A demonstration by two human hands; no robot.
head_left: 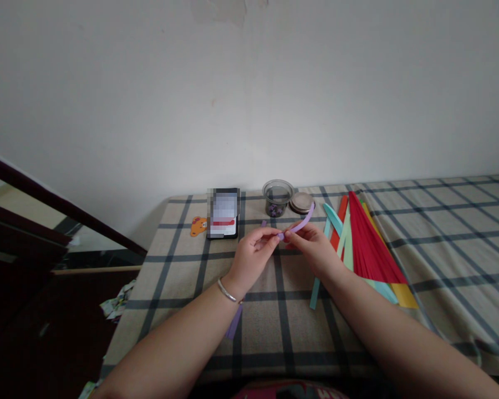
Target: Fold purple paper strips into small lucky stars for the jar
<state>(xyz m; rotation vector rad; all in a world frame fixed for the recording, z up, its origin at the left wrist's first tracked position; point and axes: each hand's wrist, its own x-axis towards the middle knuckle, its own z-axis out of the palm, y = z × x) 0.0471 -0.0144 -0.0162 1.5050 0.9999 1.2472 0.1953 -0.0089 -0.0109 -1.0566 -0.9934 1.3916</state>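
Observation:
A purple paper strip (305,220) is pinched between both hands above the table. My left hand (253,252) grips its small folded end between thumb and forefinger. Right beside it, my right hand (314,249) pinches the strip, whose free length curves up to the right. Beyond the hands stands a clear plastic cup (278,194) with small purple pieces at its bottom. A round lid (303,202) lies against the cup's right side. Under my left wrist, another purple strip (233,322) lies on the cloth, partly covered by the forearm.
Fanned paper strips in red (370,249), yellow, green, orange and blue lie to the right. A phone (223,213) stands at the back left beside an orange bear cutout (198,226). Checked cloth (174,282) covers the table, which meets a wall (249,111) behind.

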